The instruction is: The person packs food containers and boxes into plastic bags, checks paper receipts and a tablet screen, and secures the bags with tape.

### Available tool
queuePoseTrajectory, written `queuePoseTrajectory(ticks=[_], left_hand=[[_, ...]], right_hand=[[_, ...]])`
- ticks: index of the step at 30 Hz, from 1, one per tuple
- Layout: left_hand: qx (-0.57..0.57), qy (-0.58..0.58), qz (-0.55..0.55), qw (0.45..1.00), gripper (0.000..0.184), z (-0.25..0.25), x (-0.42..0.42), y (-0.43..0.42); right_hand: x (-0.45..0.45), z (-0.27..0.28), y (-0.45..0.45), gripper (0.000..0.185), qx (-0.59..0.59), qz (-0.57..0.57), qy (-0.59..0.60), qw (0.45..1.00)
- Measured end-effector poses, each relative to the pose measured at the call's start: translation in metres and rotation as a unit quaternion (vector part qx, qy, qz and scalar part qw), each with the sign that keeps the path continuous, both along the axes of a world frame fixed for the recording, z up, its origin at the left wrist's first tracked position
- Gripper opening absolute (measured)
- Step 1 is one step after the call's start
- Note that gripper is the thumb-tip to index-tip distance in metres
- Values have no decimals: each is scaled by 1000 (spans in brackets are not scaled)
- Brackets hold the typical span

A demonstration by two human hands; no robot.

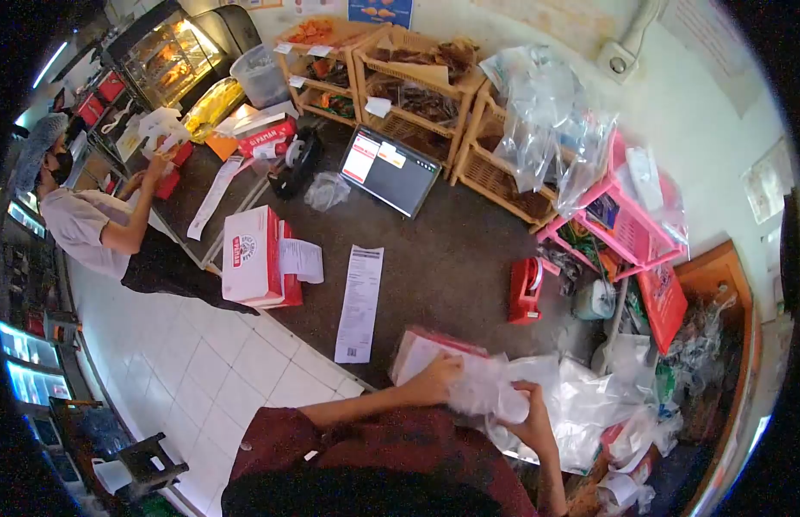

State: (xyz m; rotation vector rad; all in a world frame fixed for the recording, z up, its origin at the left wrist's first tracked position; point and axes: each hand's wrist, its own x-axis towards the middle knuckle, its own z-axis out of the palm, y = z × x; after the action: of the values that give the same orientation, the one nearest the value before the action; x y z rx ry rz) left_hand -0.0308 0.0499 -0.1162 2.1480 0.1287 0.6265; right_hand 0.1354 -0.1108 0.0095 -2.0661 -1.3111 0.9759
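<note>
In front of my body, a white and red box (410, 355) lies at the counter's near edge, partly covered by a clear plastic bag (479, 392). Over the box and the bag's left part, my left hand (436, 381) is closed with bent fingers. My right hand (531, 415) pinches the bag's right side. Some blur hides exactly how far the bag reaches around the box. Beside them on the right spreads a stack of clear plastic bags (581, 405).
A long receipt (359, 306), a boxed order (252, 258) with a receipt, a tablet (390, 171) and a red tape dispenser (527, 291) stand on the dark counter. Wicker racks (417, 86) and a pink rack (628, 224) line the wall. Another person (99, 207) works at left.
</note>
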Motion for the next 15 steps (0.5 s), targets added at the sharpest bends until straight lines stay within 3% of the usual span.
queuePoseTrajectory(ticks=[1, 3, 4, 5, 6, 7, 8, 10, 11, 13, 14, 15], left_hand=[[40, 71, -62, 995, 27, 5, 6, -12], [-34, 262, -171, 949, 26, 70, 10, -25], [-20, 209, -202, 957, 26, 82, 8, -32], [-6, 155, -233, 960, 27, 93, 6, -39], [129, -75, -240, 959, 28, 62, 1, -60], [143, -79, -241, 957, 28, 47, 8, -68], [204, -154, -262, 931, 27, 36, 19, -74], [285, -156, -365, 872, 31, 63, 16, -54], [292, -159, -363, 871, 31, 84, 10, -39], [162, 124, -485, 850, 38, 110, -3, -22], [162, 124, -477, 855, 38, 114, -15, -17], [28, 52, -383, 922, 42, 116, -29, -12]], right_hand=[[-5, 3, 5, 71, 6, 4, -4, 1000], [-26, 3, 9, 75, -3, 107, -273, 956], [-22, -33, 4, 81, 9, 155, -359, 920], [-25, -58, 8, 81, 18, 151, -365, 919], [-30, -68, 14, 77, 24, 166, -323, 931], [-34, -69, 24, 72, 27, 189, -241, 951], [-40, -73, 31, 68, 30, 212, -175, 961], [-48, -77, 45, 59, 25, 239, -81, 967], [-52, -80, 49, 55, 23, 241, -48, 969], [-57, -86, 55, 46, 30, 221, 9, 975], [-57, -88, 58, 42, 38, 202, 39, 978], [-56, -88, 59, 38, 40, 181, 74, 980]])
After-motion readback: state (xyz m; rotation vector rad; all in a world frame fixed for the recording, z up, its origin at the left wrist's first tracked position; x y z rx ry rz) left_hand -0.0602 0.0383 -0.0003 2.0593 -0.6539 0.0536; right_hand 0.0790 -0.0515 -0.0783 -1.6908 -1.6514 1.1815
